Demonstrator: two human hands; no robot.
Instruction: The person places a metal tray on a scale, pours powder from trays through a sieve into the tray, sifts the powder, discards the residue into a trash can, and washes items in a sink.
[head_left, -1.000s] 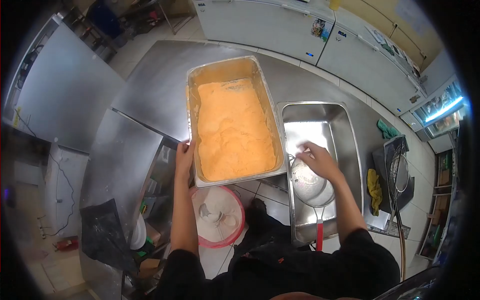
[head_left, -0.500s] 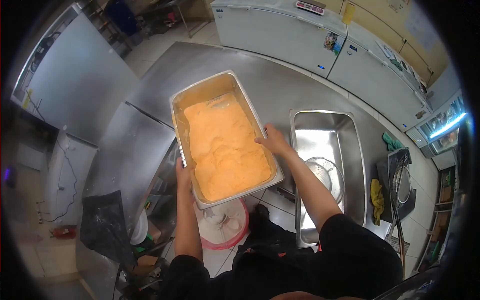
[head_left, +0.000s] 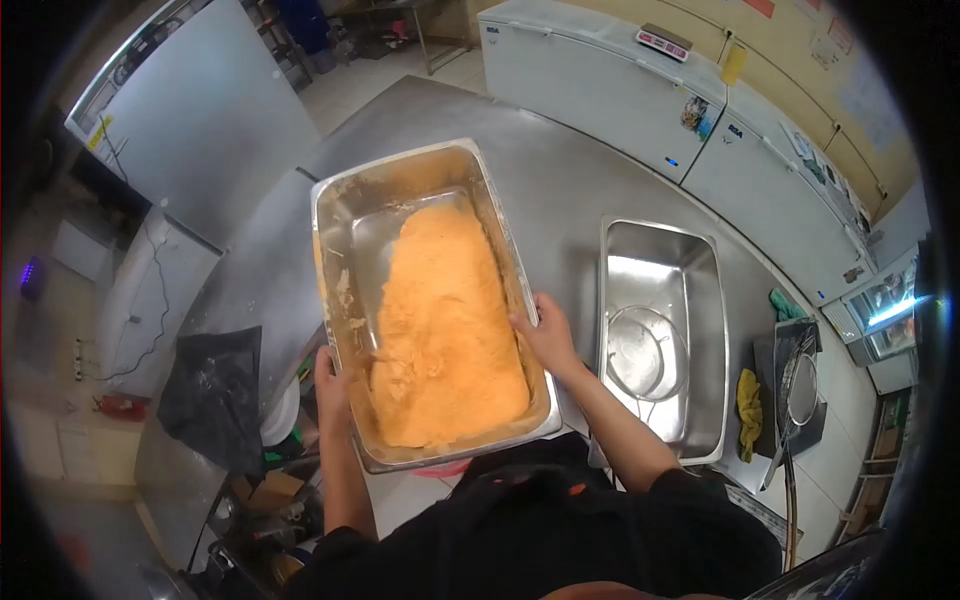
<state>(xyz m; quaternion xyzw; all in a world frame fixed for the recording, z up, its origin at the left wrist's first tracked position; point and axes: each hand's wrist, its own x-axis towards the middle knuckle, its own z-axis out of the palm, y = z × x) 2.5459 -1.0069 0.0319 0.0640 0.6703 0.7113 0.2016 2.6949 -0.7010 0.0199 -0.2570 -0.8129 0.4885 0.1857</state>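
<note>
Both my hands hold a deep rectangular steel pan [head_left: 344, 215] above the counter's near edge. Inside lies orange powdery flour or breading [head_left: 455, 300], heaped along the right side and toward me; bare metal shows at the far left, with crumbs stuck to the wall. My left hand [head_left: 333, 385] grips the pan's left rim low down. My right hand [head_left: 546, 338] has its thumb over the right rim, the fingers outside. To the right stands a second steel pan [head_left: 718, 330] with a round wire-handled strainer [head_left: 640, 350] in it.
The steel counter [head_left: 400, 115] stretches beyond the pan. A black plastic bag [head_left: 215, 395] lies at left. A yellow cloth [head_left: 749, 412] and a wire skimmer [head_left: 803, 390] are at right. White chest freezers [head_left: 590, 85] line the back, with a scale [head_left: 664, 42] on top.
The flour has slid to the right side, baring the pan's far left bottom. The pan has come lower and nearer me, covering most of the red-rimmed tub below. My view has shifted.
</note>
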